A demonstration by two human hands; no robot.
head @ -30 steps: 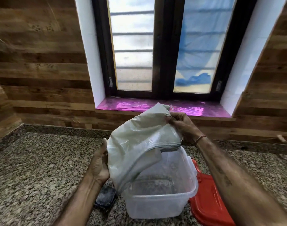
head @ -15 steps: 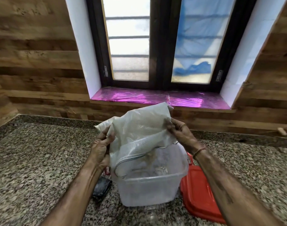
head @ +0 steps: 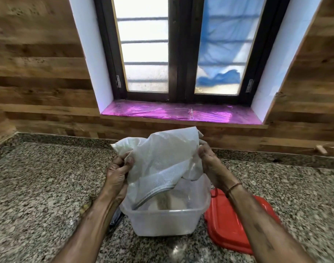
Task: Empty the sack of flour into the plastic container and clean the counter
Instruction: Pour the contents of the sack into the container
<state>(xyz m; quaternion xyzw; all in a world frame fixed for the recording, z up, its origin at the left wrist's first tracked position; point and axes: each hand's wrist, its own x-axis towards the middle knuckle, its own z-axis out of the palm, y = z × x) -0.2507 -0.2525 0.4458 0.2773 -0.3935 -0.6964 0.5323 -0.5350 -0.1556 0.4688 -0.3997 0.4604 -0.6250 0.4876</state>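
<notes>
A white woven sack (head: 162, 160) hangs upside down over a clear plastic container (head: 162, 223) on the granite counter (head: 39, 186). The sack's open mouth dips inside the container, where a pale mound of flour (head: 171, 203) shows under it. My left hand (head: 118, 171) pinches the sack's left upper corner. My right hand (head: 209, 164) grips its right side near the top. Both hands hold the sack's closed end above the container.
A red lid (head: 230, 224) lies flat on the counter right of the container. A dark flat object (head: 116, 218) is partly hidden behind my left forearm. Behind are a wood-panelled wall and a window with a pink-covered sill (head: 181, 113).
My left hand has moved from the sack's lower side up to its top corner. The sack's closed end is spread wider, and flour now shows in the container.
</notes>
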